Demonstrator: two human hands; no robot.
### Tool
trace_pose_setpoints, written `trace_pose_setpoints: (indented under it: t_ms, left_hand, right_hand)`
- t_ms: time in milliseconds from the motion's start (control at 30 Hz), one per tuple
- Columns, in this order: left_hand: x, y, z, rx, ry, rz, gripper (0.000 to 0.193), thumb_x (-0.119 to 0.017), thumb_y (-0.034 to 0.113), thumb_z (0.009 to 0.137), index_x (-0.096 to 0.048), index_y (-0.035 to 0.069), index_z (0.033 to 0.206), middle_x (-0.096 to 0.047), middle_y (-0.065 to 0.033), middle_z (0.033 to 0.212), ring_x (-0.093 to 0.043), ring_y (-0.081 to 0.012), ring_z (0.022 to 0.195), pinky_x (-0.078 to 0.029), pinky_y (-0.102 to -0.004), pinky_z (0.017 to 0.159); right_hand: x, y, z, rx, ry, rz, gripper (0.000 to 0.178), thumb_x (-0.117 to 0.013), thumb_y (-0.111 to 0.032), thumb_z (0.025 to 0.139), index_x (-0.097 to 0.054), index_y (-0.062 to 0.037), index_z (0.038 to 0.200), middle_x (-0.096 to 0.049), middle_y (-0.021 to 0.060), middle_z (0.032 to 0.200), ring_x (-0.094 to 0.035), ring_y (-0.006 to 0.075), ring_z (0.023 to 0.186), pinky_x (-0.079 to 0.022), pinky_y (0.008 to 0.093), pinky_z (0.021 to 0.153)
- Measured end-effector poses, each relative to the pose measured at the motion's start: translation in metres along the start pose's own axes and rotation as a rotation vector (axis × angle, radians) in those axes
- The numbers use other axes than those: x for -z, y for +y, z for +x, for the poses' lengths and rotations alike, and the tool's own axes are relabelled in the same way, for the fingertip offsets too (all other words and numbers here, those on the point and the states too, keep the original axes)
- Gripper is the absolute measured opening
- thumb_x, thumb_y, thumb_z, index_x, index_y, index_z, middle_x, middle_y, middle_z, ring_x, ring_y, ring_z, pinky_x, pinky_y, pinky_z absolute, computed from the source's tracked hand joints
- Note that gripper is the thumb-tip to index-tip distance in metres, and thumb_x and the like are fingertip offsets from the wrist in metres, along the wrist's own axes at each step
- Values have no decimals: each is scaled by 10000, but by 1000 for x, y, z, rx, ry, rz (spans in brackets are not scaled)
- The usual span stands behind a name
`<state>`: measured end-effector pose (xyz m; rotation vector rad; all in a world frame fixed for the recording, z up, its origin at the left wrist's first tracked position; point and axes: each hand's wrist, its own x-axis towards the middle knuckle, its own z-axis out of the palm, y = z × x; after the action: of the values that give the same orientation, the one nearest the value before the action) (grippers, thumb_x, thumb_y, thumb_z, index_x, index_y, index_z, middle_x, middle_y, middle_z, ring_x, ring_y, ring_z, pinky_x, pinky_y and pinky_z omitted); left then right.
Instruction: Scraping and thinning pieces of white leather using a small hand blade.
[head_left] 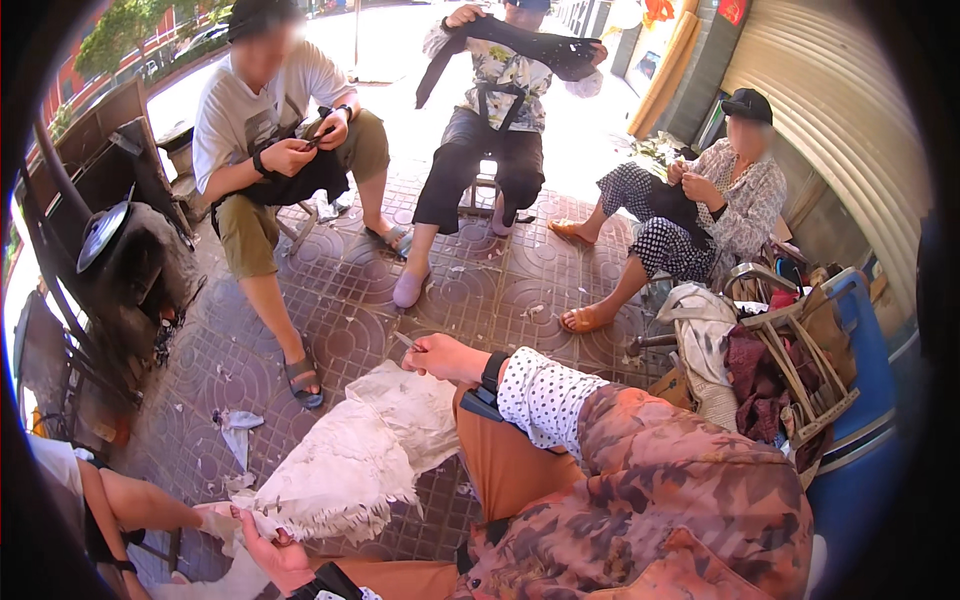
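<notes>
A large off-white cloth [345,455] with a frayed, fringed lower edge hangs slanting across my knees, in front of the paved ground. My left hand [275,555], palm turned up, grips the cloth's near left edge with curled fingers. Above the cloth's far right corner, my right hand [445,357] is closed around a small, thin grey tool [405,340] whose pointed tip sticks out to the left. Its kind is too small to make out. More pale cloth [225,585] lies below my left hand.
Across from me one seated person [290,130] handles something small and dark; another holds up a dark cloth [530,45]. A third person [735,190] sits at right, fingers together. Clothes [705,330] and a wooden frame [800,375] are piled beside a blue chair [850,430]. A limb [150,500] shows at lower left.
</notes>
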<state>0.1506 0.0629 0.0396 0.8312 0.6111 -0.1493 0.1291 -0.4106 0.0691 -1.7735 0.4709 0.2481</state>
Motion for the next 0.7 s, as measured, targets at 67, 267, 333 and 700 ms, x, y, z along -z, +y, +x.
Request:
trace_pose_setpoints:
  t_ms: [67, 267, 333, 700]
  left_hand:
    - [7, -1, -5, -69, -92, 38, 344, -605, 318, 988, -636, 46, 1196, -707, -41, 1089, -690, -165, 887, -515, -245, 602]
    - [-4, 7, -10, 30, -82, -22, 292, -661, 238, 954, -599, 170, 1231, -696, 12, 1115, -678, -148, 962, -502, -269, 614]
    - [-22, 9, -28, 41, -46, -58, 248, -681, 250, 940, -608, 153, 1156, -693, 4, 1070, -668, -141, 887, -452, -253, 529]
    - [5, 18, -52, -63, -24, -54, 199, -683, 290, 936, -599, 143, 1043, -651, 6, 943, -602, -127, 729, -401, -242, 469]
  right_hand:
    - [-6, 1, 2, 22, -4, -13, 243, -576, -252, 952, -696, -46, 1000, -621, 5, 816, -529, 102, 669, -442, 276, 579]
    - [-24, -27, -9, -68, -53, -83, 215, -557, -248, 1000, -683, -79, 1045, -550, -51, 792, -459, 45, 668, -390, 222, 601]
    - [-30, -34, -11, -59, 3, -100, 216, -556, -249, 1002, -681, -78, 1048, -542, -57, 784, -435, 39, 645, -382, 220, 590]
    - [-80, -63, -24, 62, 15, -128, 233, -592, -233, 956, -708, -37, 1005, -612, -15, 773, -528, 80, 678, -418, 256, 616]
